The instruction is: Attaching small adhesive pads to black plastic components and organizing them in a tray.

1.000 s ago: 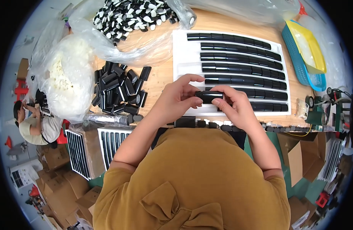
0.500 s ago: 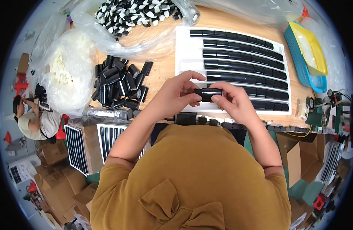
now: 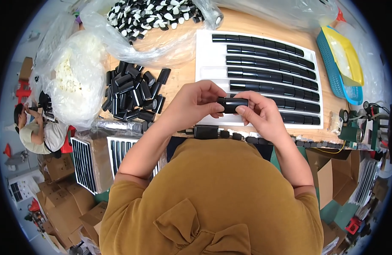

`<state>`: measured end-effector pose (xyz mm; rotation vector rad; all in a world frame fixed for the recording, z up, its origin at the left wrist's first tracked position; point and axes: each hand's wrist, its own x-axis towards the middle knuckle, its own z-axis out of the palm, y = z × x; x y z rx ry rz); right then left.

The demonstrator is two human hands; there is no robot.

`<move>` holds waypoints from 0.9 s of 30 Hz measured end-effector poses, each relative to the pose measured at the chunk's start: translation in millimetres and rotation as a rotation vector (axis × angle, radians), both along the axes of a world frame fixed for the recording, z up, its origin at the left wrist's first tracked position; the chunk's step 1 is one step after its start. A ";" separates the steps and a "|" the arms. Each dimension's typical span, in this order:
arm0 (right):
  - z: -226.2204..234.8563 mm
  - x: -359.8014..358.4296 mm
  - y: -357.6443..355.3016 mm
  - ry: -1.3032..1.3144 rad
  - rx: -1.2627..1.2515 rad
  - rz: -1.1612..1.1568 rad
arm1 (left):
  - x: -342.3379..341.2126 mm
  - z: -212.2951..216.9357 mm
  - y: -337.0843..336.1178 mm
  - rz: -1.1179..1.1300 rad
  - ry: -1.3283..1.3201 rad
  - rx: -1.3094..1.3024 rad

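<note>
Between my two hands is a short glossy black tube-shaped piece [image 3: 233, 103], lying crosswise. The fingers of my left hand [image 3: 200, 101] pinch its left end. At its right end, the thumb and fingers of my right hand [image 3: 260, 111] grip it. Both hands are above the near left part of a white tray [image 3: 206, 46], which holds several rows of similar black pieces [image 3: 272, 74]. My hands cover the left ends of the nearest rows. Left of my left hand, a loose pile of black pieces [image 3: 134, 91] lies on the wooden table [image 3: 174, 76].
Small black and white parts [image 3: 151, 17] lie heaped at the back left. A clear plastic bag [image 3: 72, 80] of cream-coloured parts stands at the left. Blue and yellow baskets [image 3: 338, 63] are at the right. Another person [image 3: 38, 131] is at far left, near cardboard boxes [image 3: 62, 199].
The black piece and my fingers have shifted very slightly to the right. The left fingers have changed position a little at the piece's end. Both hands still hold it.
</note>
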<state>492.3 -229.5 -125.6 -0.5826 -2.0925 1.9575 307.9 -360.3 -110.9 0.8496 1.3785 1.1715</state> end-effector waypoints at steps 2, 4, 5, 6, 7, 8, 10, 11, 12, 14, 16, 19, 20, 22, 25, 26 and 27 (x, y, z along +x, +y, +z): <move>-5.9 2.5 -3.0 0.020 -0.058 -0.013 | 4.3 1.5 -2.7 0.058 -0.070 0.004; -7.6 3.4 -4.4 0.021 -0.113 -0.029 | 7.4 -5.2 -3.6 0.083 -0.091 0.019; -9.6 3.1 -5.9 0.021 -0.113 -0.028 | 9.1 -9.5 -4.2 0.110 -0.112 0.032; -13.4 2.2 -8.1 0.016 -0.099 -0.065 | 10.8 -13.2 -3.9 0.111 -0.112 0.032; -15.7 1.2 -8.8 0.011 -0.084 -0.101 | 11.8 -17.0 -2.6 0.134 -0.103 0.040; -15.3 1.4 -8.4 0.012 -0.084 -0.098 | 11.9 -18.7 -1.8 0.157 -0.095 0.048; -14.2 3.7 -7.0 0.006 -0.098 -0.072 | 8.7 -15.6 -2.0 0.110 -0.086 0.019; -16.4 4.2 -4.9 0.006 -0.099 -0.072 | 7.1 -14.5 -1.9 0.060 -0.078 -0.010; -20.1 4.1 -1.8 0.020 -0.160 -0.049 | 5.7 -15.0 -1.0 0.060 -0.077 -0.011; -20.9 1.9 -1.0 0.037 -0.221 -0.022 | 1.5 -17.2 2.3 0.075 0.047 0.064; -17.1 -1.1 -9.0 0.015 -0.273 0.026 | 2.1 -28.8 7.5 0.184 -0.077 0.117; -3.3 -7.5 -26.1 -0.059 -0.252 0.116 | 21.9 -36.8 15.2 0.352 -0.227 0.208; 0.9 -9.0 -31.1 -0.081 -0.224 0.165 | 24.3 -35.7 13.8 0.344 -0.298 0.209; 1.9 -7.2 -29.0 -0.107 -0.151 0.209 | 28.2 -32.2 11.6 0.339 -0.370 0.208; 4.1 -7.3 -29.3 -0.087 -0.047 0.257 | 34.2 -27.9 8.2 0.366 -0.344 0.259; 4.1 -7.4 -29.9 -0.039 -0.018 0.263 | 36.4 -23.3 7.1 0.369 -0.337 0.270; 2.7 -7.0 -30.7 -0.040 -0.020 0.262 | 37.7 -20.8 6.6 0.373 -0.331 0.280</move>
